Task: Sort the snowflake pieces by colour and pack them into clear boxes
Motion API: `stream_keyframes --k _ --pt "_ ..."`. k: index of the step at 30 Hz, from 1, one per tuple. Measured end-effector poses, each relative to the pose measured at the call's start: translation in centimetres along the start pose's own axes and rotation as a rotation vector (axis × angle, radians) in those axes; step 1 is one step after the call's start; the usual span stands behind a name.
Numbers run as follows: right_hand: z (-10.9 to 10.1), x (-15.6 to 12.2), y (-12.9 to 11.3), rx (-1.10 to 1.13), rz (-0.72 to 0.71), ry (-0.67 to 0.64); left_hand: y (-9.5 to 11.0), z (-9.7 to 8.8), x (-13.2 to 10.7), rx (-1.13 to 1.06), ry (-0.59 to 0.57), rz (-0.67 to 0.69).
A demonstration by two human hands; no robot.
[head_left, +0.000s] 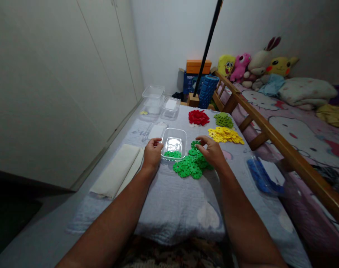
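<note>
A clear plastic container [185, 138] stands in the middle of the table with a few green notched discs [173, 154] on its floor. My left hand [153, 153] is closed on its left rim. Between thumb and fingers my right hand [211, 149] pinches a green notched disc [195, 144], just right of the container. Below that hand spreads a pile of green notched discs [189, 166]. Beyond it lie a yellow disc pile [225, 135], a red pile [198, 117] and a light green pile [223, 120].
A lidded container of blue pieces [262, 175] sits at the table's right edge. Clear containers [153, 93] stand at the far left, a clear lid [157, 131] nearer. Folded cream cloth [116, 171] lies on the left. A wooden bed rail [264, 130] runs along the right.
</note>
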State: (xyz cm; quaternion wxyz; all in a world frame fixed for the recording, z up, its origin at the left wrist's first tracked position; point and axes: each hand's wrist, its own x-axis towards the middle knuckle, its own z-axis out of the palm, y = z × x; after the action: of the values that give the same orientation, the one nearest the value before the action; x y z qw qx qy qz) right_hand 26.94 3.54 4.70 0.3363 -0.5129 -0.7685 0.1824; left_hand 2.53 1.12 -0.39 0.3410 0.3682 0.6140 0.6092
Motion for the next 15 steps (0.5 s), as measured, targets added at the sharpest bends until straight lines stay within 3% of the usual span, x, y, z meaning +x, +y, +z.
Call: stream_keyframes --k 3,7,15 --pt "1.5 0.1 -2.1 0.046 -0.056 0.001 0.2 0.0 -0.1 0.002 0.004 -0.007" --pt "3.5 -0.1 -4.2 -0.066 -0.107 -0.097 0.7 0.0 -0.3 -0.001 -0.001 -0.018" --pt "4.5 -0.6 -4.8 -0.144 -0.124 -0.228 0.7 0.0 -0.4 -0.014 -0.013 -0.025"
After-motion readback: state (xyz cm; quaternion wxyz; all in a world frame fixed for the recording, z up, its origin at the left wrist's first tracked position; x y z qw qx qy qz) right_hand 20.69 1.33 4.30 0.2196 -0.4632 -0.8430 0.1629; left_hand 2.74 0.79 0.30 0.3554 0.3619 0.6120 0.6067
